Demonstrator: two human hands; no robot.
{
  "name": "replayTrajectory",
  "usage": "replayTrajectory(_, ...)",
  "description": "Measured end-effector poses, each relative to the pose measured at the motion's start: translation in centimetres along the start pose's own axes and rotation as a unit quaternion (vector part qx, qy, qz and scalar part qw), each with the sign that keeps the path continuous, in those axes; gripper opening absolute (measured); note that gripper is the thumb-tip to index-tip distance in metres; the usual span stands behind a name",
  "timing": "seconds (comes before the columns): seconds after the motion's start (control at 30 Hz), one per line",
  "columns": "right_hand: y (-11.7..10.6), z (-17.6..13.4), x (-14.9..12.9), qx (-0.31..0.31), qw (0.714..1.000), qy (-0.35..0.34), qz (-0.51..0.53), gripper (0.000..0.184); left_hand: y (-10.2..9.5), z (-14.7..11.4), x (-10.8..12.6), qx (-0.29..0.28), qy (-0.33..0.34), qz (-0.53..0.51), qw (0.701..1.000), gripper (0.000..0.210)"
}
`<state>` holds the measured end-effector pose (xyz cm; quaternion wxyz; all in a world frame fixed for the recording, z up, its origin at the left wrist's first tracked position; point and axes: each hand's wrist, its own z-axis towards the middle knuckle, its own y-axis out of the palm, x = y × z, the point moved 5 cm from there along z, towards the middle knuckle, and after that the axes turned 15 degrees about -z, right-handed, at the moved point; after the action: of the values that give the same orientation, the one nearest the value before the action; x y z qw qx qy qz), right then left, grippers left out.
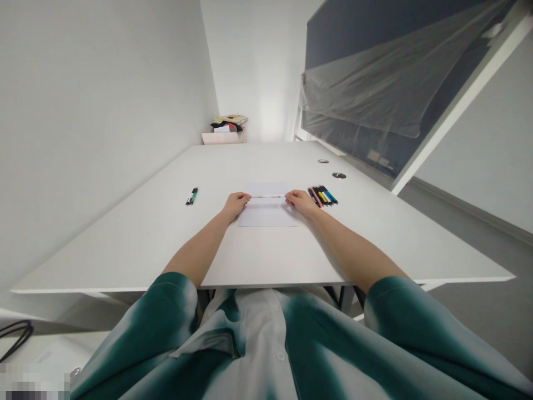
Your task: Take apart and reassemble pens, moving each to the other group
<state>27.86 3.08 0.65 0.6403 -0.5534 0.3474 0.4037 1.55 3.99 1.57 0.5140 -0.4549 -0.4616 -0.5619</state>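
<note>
A sheet of white paper [268,216] lies on the white table in front of me. Above its far half, a thin, straight, whitish strip with dark marks, which looks like a ruler [268,196], runs from side to side. My left hand [236,204] pinches its left end at the paper's left edge. At the right edge, my right hand [302,202] has its fingers closed on the other end. The ruler's tips are hidden by the fingers. It casts a faint shadow on the paper, but whether it touches the sheet I cannot tell.
Several coloured pens [323,195] lie in a row just right of my right hand. Green-and-black pens [192,196] lie further left. Two round cable holes [338,175] sit toward the table's right side. A box of folded items [222,137] stands at the far end, near the wall.
</note>
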Motion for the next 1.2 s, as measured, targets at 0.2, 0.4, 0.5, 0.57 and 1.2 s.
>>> replayTrajectory(0.2,-0.04,-0.22,-0.38,-0.005,1.000,0.000,-0.005,0.021,0.05,-0.01,-0.08,-0.002,0.006,0.006,1.000,0.020)
replayTrajectory(0.4,-0.03,-0.12,-0.27,-0.008,1.000,0.000,-0.006,0.023,0.15,-0.03,0.04,-0.004,0.005,0.013,1.000,0.022)
replayTrajectory(0.5,-0.01,-0.07,-0.17,-0.010,1.000,-0.001,-0.007,0.023,0.22,-0.10,0.15,-0.005,0.005,0.016,1.000,0.024)
replayTrajectory(0.57,0.00,-0.06,-0.15,-0.012,1.000,-0.003,-0.010,0.024,0.24,-0.17,0.22,-0.007,0.005,0.015,1.000,0.025)
replayTrajectory(1.2,-0.02,-0.19,-0.30,-0.014,0.999,-0.017,-0.041,0.036,0.30,-0.22,0.03,-0.014,0.003,0.035,0.999,0.033)
